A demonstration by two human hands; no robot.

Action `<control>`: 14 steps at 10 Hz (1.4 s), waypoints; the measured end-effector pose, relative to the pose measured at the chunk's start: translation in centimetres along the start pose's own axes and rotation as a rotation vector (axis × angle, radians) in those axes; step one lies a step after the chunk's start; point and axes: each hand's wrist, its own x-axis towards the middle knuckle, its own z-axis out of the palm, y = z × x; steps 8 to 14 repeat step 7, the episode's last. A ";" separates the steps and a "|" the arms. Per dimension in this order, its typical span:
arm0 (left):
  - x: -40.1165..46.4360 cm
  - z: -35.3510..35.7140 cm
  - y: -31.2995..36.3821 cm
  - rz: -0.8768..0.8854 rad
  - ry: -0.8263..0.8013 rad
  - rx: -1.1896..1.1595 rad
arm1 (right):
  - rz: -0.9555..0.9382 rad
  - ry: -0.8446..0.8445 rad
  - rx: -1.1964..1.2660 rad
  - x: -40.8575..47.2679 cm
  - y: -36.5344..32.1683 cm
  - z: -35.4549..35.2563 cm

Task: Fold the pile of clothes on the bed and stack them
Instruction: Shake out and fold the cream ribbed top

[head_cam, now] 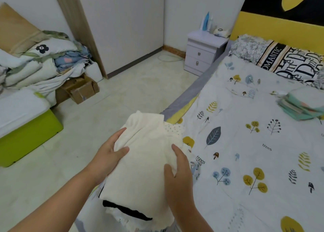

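**Cream garment at the bed's near edge**

You're gripping the folded cream garment (145, 154) with your left hand (108, 154), thumb on top, your right hand (180, 172) pressing flat; it's lying on other clothes (126, 212) beside the patterned bedspread (245, 144), a folded stack (301, 107) sitting well apart

arms: two, bare to frame edge | hands (112, 154): bare | sleeves: unseen
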 end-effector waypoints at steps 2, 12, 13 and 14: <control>1.0 0.7 -2.3 -0.149 -0.085 0.393 | 0.225 -0.140 -0.120 1.2 1.1 0.1; -0.6 0.6 4.8 -0.005 0.039 0.817 | 0.175 -0.291 -0.483 0.3 -1.7 -3.8; -0.6 0.6 4.8 -0.005 0.039 0.817 | 0.175 -0.291 -0.483 0.3 -1.7 -3.8; -0.6 0.6 4.8 -0.005 0.039 0.817 | 0.175 -0.291 -0.483 0.3 -1.7 -3.8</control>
